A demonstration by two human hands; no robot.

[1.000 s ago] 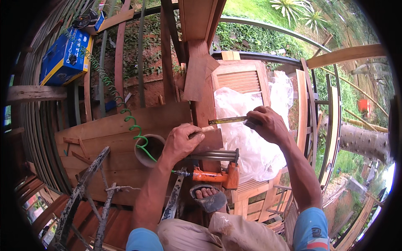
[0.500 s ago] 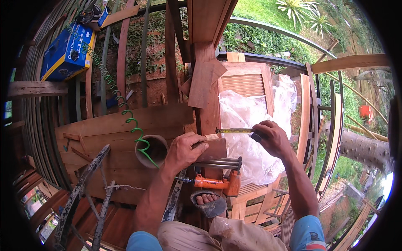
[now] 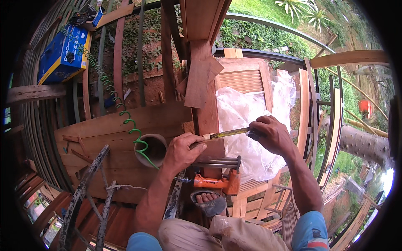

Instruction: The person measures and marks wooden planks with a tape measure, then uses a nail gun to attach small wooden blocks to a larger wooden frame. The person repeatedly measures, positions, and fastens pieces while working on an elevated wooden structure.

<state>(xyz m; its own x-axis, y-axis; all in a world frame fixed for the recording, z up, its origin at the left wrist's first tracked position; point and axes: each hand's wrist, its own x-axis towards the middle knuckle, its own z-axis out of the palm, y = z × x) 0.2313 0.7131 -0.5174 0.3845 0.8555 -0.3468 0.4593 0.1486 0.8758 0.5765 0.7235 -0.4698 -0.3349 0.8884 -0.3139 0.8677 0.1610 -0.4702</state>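
Presently, the left hand (image 3: pixel 181 151) is closed on the near end of a yellow tape measure blade (image 3: pixel 229 133), thumb and fingers pinching it down against the upright wooden post (image 3: pixel 208 108). The right hand (image 3: pixel 272 134) is closed around the tape's dark case at the far end, keeping the blade stretched level between the two hands. Compared with a second ago, the blade sits lower on the post and both hands have come down with it; half a second ago they were already near this height, so the movement has largely settled. My reading is that the measure has been placed and is being read or held at a mark, though no marking tool is visible in either hand.

Just below the left hand, two metal bars of a clamp (image 3: pixel 217 161) cross the post. Beneath them hangs an orange power drill (image 3: pixel 213 182), bit pointing to the person's left, untouched. A sandalled foot (image 3: pixel 208 201) rests under it. Left of the left hand stands a round brown pot (image 3: pixel 151 149) on a wooden board (image 3: pixel 104 138), with a green coiled hose (image 3: pixel 125 117) running past its rim. Behind the right hand, clear plastic sheeting (image 3: pixel 247 108) drapes over a slatted wooden chair (image 3: pixel 245 75). A blue carton (image 3: pixel 63 52) lies well apart, upper left.
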